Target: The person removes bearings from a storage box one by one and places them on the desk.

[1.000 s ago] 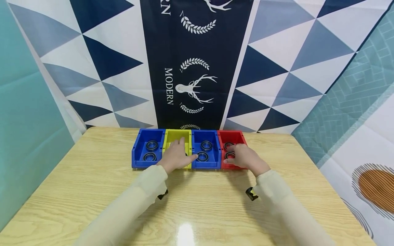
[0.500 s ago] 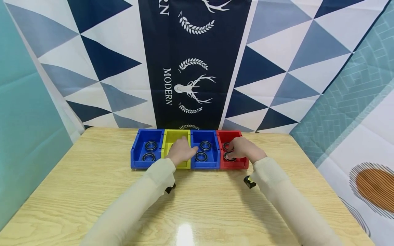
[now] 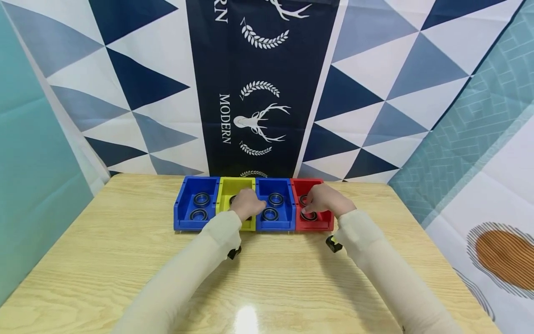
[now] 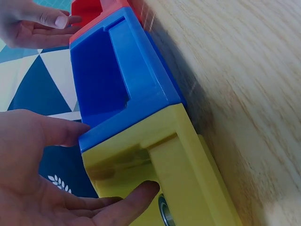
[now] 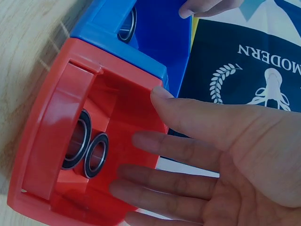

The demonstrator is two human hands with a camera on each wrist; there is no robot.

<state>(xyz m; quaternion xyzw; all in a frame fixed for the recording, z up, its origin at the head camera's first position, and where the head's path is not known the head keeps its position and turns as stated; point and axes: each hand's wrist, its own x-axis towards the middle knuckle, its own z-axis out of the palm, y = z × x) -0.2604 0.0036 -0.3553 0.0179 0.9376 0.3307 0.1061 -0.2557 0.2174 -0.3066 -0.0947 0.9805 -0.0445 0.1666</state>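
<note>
My left hand (image 3: 247,204) reaches over the yellow bin (image 3: 226,187), thumb by the neighbouring blue wall and fingers stretched inside. In the left wrist view a ball bearing (image 4: 162,210) lies close to its fingertip, partly hidden. My right hand (image 3: 329,200) is over the red bin (image 3: 314,227). Seen from the right wrist, its fingers are spread and almost straight, with nothing between them. Two black-rimmed bearings lie in that bin, one bearing (image 5: 87,162) leaning near the other bearing (image 5: 85,126) by the front wall.
Between these bins stands a blue bin (image 3: 275,226) holding two bearings (image 3: 263,215). Another blue bin (image 3: 192,226) at the left end holds two more. All the bins stand in a row on the wooden table (image 3: 283,283), before a patterned cloth (image 3: 258,69).
The left hand has moved a little right and lower into the yellow bin. The right hand has shifted slightly left over the red bin, fingers drawn nearer the bearings. The view has drifted slightly.
</note>
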